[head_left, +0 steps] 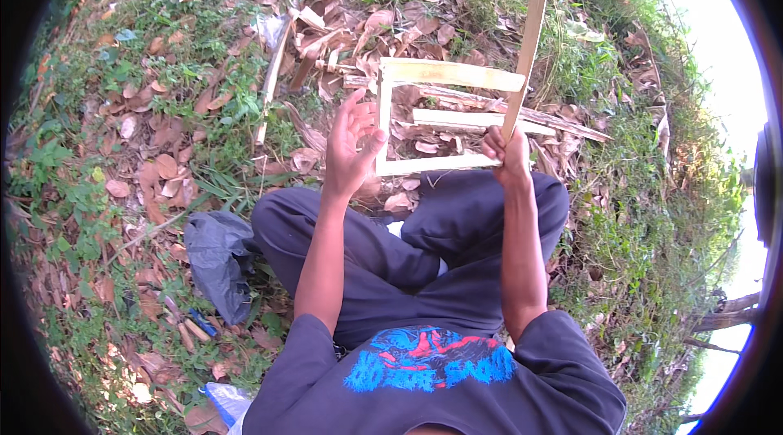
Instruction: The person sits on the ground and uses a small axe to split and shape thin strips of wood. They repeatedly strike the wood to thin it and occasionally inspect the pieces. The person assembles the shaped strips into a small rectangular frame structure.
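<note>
A small four-sided frame of pale wood strips (453, 73) is held up over my crossed legs. Its right side is a longer, slightly curved wooden strip (533, 23) that reaches past the top of the view. My right hand (510, 156) is wrapped round the lower end of this strip, at the frame's bottom right corner. Beside the frame's left upright, my left hand (354, 139) is raised with its fingers apart and holds nothing. Whether its fingertips touch the upright, I cannot tell.
Beyond the frame, several split wood pieces (481, 118) lie on dry leaves. More sticks (276, 80) rest at the far left. A dark plastic bag (218, 259) sits by my left knee, near hand tools (196, 327) with wooden and blue handles. A white and blue packet (228, 401) lies nearer.
</note>
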Tool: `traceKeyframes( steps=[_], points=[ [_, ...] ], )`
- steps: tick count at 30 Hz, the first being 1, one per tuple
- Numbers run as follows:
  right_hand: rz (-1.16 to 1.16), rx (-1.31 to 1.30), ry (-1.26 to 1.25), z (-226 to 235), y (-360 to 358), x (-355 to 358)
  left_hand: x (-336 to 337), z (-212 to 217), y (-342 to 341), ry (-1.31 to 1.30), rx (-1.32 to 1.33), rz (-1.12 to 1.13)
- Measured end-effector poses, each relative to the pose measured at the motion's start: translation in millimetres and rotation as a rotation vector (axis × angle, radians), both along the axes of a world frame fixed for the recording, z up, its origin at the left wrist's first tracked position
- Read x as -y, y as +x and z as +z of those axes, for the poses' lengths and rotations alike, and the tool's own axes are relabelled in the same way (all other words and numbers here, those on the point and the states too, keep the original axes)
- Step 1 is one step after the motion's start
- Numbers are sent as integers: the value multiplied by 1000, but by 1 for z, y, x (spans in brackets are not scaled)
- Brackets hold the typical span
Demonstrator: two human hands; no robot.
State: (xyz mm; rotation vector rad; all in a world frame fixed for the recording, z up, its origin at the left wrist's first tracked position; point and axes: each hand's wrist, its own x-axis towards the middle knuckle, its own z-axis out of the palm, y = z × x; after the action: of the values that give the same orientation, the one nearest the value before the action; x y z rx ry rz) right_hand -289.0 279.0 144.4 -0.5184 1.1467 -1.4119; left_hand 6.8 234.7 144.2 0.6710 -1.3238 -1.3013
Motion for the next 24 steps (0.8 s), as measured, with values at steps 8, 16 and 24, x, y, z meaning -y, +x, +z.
traceKeyframes(
  steps=[8, 16, 24],
  points=[
    [36, 341, -37, -73, 39, -23, -26, 0, 13, 143, 37, -143],
    [9, 118, 28, -98, 56, -30, -30, 4, 33, 141, 217, -132],
    [-481, -843, -150, -65, 38, -62, -32, 6, 34, -414, 648, 31]
  ],
)
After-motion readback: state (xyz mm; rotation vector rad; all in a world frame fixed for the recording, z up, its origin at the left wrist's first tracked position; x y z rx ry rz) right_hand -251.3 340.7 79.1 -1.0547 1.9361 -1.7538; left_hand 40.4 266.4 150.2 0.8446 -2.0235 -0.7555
